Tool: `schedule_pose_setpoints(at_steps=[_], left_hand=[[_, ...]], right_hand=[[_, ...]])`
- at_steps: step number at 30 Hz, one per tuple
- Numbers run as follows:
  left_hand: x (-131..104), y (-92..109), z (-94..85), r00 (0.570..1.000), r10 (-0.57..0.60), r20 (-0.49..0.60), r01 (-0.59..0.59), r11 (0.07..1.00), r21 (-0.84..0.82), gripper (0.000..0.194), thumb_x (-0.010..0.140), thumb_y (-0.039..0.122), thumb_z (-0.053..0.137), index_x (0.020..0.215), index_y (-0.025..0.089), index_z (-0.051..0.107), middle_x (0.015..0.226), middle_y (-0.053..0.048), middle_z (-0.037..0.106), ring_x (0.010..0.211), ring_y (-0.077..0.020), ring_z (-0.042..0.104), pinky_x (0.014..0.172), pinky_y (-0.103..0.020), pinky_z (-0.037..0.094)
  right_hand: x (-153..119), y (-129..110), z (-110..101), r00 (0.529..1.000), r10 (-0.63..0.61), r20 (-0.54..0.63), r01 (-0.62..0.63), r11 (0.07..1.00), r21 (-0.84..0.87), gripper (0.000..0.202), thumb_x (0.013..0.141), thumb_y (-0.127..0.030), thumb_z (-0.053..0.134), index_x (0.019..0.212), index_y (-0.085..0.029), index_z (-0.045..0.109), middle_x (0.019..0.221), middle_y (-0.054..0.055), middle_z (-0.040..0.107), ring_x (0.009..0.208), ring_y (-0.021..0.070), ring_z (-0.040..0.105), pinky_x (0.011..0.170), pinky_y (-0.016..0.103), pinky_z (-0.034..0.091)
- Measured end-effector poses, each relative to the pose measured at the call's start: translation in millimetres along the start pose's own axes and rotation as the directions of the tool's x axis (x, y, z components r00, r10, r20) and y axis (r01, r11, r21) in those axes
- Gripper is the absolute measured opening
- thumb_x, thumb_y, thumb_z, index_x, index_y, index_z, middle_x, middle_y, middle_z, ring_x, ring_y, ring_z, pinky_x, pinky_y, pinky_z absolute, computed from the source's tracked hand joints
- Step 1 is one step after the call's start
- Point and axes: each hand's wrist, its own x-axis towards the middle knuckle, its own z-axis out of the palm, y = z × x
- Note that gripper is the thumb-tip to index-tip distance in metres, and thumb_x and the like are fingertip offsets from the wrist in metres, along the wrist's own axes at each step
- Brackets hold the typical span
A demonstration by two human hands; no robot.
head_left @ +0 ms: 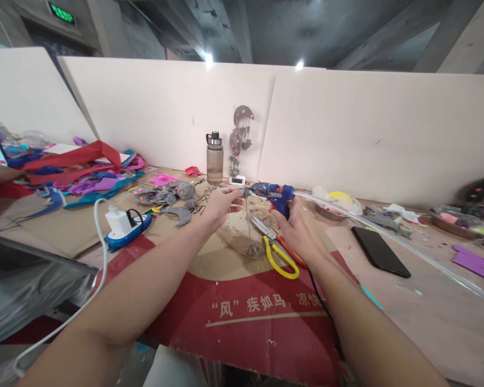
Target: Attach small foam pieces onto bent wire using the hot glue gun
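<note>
My right hand (296,228) is wrapped round the handle of a blue glue gun (281,198), with a long clear glue stick (358,217) running out of its back. The gun's nozzle points left, at the fingertips of my left hand (222,206). Those fingertips pinch a small grey piece (247,192), from which grey yarn (249,217) hangs down to a little grey bundle (254,249) on the cardboard (210,263). Scissors (280,257) with yellow and red handles lie open just below my right hand.
Behind stand a bottle (215,161), a small clock (237,181) and a grey moon hanging (242,115) against the white board. Left are grey yarn pieces (167,193), a power strip (128,232), coloured felt (84,161) and another person's arm (0,174). A black phone (379,251) lies right.
</note>
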Motion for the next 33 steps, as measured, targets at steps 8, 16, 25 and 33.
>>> schedule_pose_setpoints(at_steps=[8,16,25,33], left_hand=[[3.6,-1.7,-2.9,1.000,0.013,0.004,-0.013,1.000,0.028,0.031,0.058,0.033,0.080,0.076,0.014,0.065,0.072,-0.002,0.065,0.057,-0.0086,0.057,0.051,-0.021,0.043],[3.2,-2.1,-2.6,1.000,0.011,0.021,-0.012,0.999,0.038,0.027,0.058,0.031,0.079,0.074,0.014,0.064,0.070,-0.001,0.062,0.057,-0.0089,0.057,0.050,-0.021,0.043],[1.1,0.8,-0.9,1.000,0.001,-0.008,-0.001,1.000,0.020,0.031,0.056,0.031,0.082,0.074,0.013,0.064,0.070,-0.002,0.064,0.055,-0.0083,0.057,0.048,-0.019,0.042],[2.3,-0.3,-1.5,0.999,0.034,-0.016,-0.034,0.999,0.029,0.031,0.055,0.032,0.081,0.074,0.014,0.064,0.069,-0.001,0.062,0.056,-0.0083,0.056,0.047,-0.020,0.042]], right_hand=[[-1.6,-1.8,-0.9,1.000,-0.007,0.006,0.008,0.999,-0.033,0.036,0.087,-0.030,0.049,0.121,-0.020,0.044,0.117,0.013,0.063,0.104,0.0272,0.061,0.089,0.042,0.047],[-0.5,1.6,1.5,1.000,-0.018,-0.015,0.019,0.999,0.040,0.026,0.085,-0.031,0.051,0.108,-0.022,0.045,0.105,0.011,0.064,0.095,0.0269,0.061,0.085,0.045,0.047],[1.8,4.3,3.8,0.998,-0.043,-0.053,0.050,0.989,0.137,0.026,0.083,-0.030,0.051,0.107,-0.021,0.044,0.106,0.010,0.062,0.100,0.0254,0.058,0.091,0.044,0.045],[0.8,1.0,-2.2,0.999,-0.014,-0.038,0.016,0.999,0.041,0.025,0.082,-0.030,0.054,0.104,-0.022,0.046,0.103,0.010,0.063,0.096,0.0274,0.059,0.084,0.044,0.048]])
